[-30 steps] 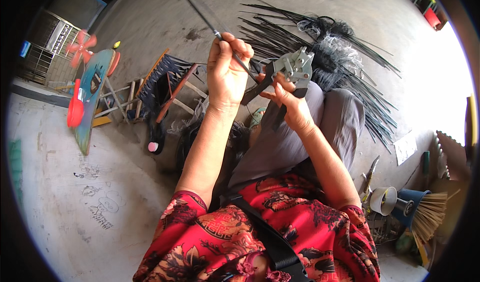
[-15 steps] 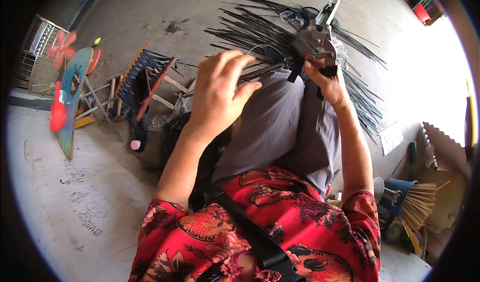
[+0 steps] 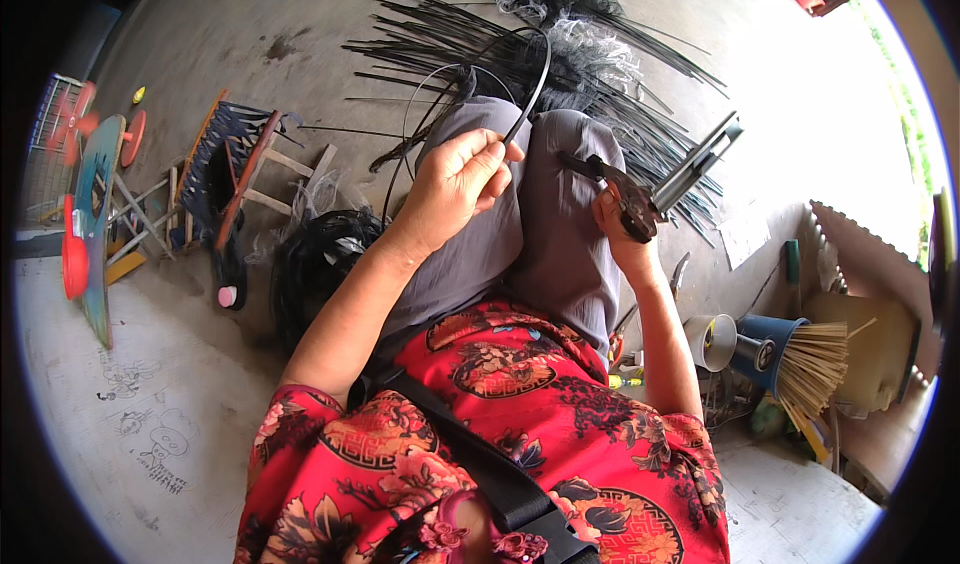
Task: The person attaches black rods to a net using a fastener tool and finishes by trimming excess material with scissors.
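Over my left knee, my left hand (image 3: 455,192) pinches a thin black plastic strip (image 3: 543,69) between thumb and fingers. The strip arches up and curves back in loops toward the left. My right hand (image 3: 627,244) is wrapped round a metal hand tool (image 3: 692,172) with dark handles, held over my right thigh. A long silver channel on the tool points up and to the right. The tool and the strip are apart. Beyond my knees, a spread of black strips (image 3: 430,42) lies on the floor, with clear stringy plastic (image 3: 592,49) among them.
To the left are a folding chair with dark webbing (image 3: 235,159) and a blue-green board (image 3: 95,224) with red parts. A black bundle (image 3: 318,264) sits beside my left leg. On the right stand a white cup (image 3: 708,341) and a blue container (image 3: 762,354) of thin sticks.
My left hand, unpinched before, now grips a strip. My right hand has drawn the tool down and closer, and its channel has swung toward the right. The whole view has shifted.
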{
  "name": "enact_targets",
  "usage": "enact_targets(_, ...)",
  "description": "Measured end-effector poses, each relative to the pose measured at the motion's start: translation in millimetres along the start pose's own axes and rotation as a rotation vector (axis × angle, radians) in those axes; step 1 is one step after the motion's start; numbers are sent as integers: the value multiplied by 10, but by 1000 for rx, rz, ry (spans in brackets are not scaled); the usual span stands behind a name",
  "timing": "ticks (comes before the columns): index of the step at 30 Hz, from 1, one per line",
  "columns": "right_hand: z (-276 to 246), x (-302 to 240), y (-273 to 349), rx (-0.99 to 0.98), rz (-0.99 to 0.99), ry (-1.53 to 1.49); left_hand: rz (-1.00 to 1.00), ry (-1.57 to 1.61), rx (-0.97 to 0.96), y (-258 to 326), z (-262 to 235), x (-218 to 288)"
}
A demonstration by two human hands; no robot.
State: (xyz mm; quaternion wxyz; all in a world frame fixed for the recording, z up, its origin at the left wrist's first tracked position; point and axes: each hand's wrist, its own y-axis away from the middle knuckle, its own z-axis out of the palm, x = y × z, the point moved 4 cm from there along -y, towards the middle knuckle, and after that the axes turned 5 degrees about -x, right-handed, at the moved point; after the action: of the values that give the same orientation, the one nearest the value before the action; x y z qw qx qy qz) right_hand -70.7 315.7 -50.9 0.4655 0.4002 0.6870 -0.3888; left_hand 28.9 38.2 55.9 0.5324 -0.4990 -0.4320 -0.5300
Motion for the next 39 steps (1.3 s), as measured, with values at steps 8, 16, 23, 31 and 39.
enact_targets(8, 87, -1190, 181, -179, 38, 82, 1, 71, 44, 65, 41, 26)
enact_targets(16, 99, -1384, 243, -249, 153, 521, 291, -342, 236, 125, 218, 275)
enact_targets(23, 170, -1619, 138, -268, 131, 672, 500, -727, 369, 69, 280, 319)
enact_targets(31, 139, -1548, 76, -256, 86, 690, 660, -947, 319, 20, 348, 406)
enact_targets(39, 257, -1169, -208, -340, -116, 577, 635, -961, 243, -83, 122, 254)
